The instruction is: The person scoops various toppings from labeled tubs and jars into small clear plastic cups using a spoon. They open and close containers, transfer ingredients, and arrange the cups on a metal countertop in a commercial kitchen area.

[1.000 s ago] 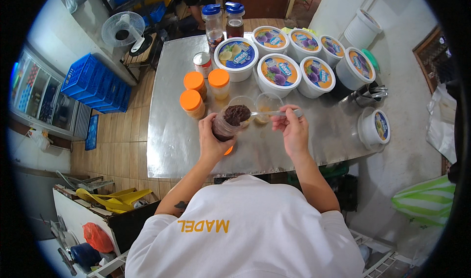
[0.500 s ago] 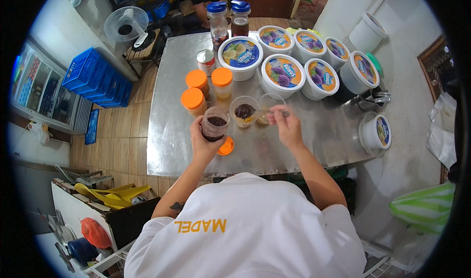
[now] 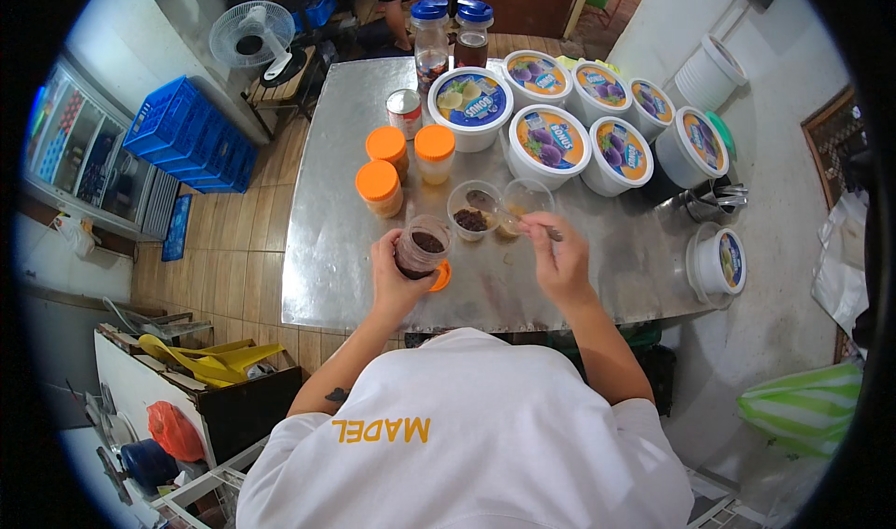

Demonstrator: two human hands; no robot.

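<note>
My left hand [image 3: 392, 272] is wrapped round a clear, lidless jar [image 3: 408, 261] of dark, jam-like filling, tilted above the near part of the table. An orange lid [image 3: 442, 275] lies beside it, partly covered. Between thumb and fingers, my right hand [image 3: 563, 260] pinches a metal spoon [image 3: 553, 233]. The spoon reaches left over a clear plastic cup [image 3: 455, 199], its bowl at the cup's far inner side. A dark, chunky heap sits in that cup. Touching or nearly touching it on the right is a second clear cup [image 3: 539, 191] with a little pale content.
Orange-lidded jars [image 3: 379, 184] and a can [image 3: 404, 111] stand left of the cups on the metal table [image 3: 327, 240]. Several white tubs [image 3: 547, 146] fill the far right, behind a utensil holder [image 3: 705, 202]. Two blue-topped pitchers [image 3: 431, 39] stand at the back.
The spoon has moved to reach across the cup holding the dark heap, which now looks spread lower. My left hand still holds the jar. The whole view has shifted slightly.
</note>
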